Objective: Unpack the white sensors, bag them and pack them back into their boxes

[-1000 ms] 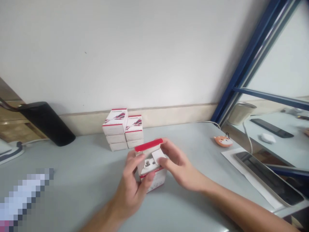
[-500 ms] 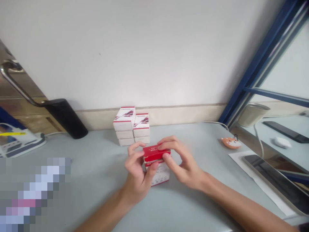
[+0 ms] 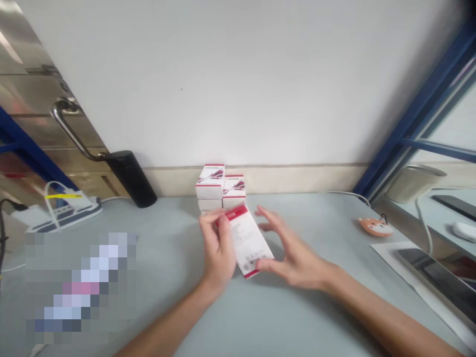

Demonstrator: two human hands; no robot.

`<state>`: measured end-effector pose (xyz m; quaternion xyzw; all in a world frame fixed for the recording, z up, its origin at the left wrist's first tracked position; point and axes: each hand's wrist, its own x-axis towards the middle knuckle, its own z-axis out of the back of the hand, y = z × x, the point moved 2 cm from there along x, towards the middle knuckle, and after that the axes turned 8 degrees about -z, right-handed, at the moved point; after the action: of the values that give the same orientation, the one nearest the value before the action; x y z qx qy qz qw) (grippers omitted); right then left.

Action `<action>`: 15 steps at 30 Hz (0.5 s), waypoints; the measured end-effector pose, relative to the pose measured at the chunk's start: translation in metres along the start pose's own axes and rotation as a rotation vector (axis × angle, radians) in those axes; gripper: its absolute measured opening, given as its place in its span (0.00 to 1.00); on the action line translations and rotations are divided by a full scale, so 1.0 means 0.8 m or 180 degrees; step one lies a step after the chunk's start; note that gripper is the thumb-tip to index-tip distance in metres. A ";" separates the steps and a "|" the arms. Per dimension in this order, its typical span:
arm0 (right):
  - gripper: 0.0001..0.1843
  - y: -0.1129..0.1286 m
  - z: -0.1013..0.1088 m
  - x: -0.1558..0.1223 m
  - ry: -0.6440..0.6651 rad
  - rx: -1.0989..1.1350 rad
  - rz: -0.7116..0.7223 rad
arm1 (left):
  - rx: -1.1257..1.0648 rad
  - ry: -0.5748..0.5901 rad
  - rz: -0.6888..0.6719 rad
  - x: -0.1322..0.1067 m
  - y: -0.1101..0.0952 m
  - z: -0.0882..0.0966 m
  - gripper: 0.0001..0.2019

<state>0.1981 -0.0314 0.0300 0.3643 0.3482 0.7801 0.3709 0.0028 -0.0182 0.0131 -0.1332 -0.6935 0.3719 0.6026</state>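
A small white cardboard box (image 3: 250,240) with red bands at its top and bottom is held tilted above the table, its printed face towards me. My left hand (image 3: 218,248) grips its upper left side, thumb across the front near the red band. My right hand (image 3: 293,253) is spread at the box's right side. Its thumb meets the lower right corner while the other fingers stand apart from the box. Just behind, white boxes with a red pattern stand in two stacks, a taller left stack (image 3: 210,181) and a lower right stack (image 3: 234,186). The held box partly hides them.
A black cylinder (image 3: 132,178) stands against the wall at left, near a power strip (image 3: 67,213). A pixelated patch covers the left table area. At right lie an orange animal-faced pouch (image 3: 375,226), a phone (image 3: 435,277) on white paper (image 3: 383,253), and a blue-framed mirror.
The box has gone from upright with its red top facing me to tilted, front face showing. My right hand has left the top and opened at its side. The view has swung left.
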 end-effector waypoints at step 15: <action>0.25 0.013 0.034 0.068 -0.2130 -0.1987 0.0532 | 0.0293 -0.0117 0.0398 0.075 0.080 0.052 0.28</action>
<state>0.1925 0.0163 0.0688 0.4938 -0.0726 0.7143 0.4906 -0.0672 0.0492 0.0139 -0.1415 -0.6769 0.4427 0.5708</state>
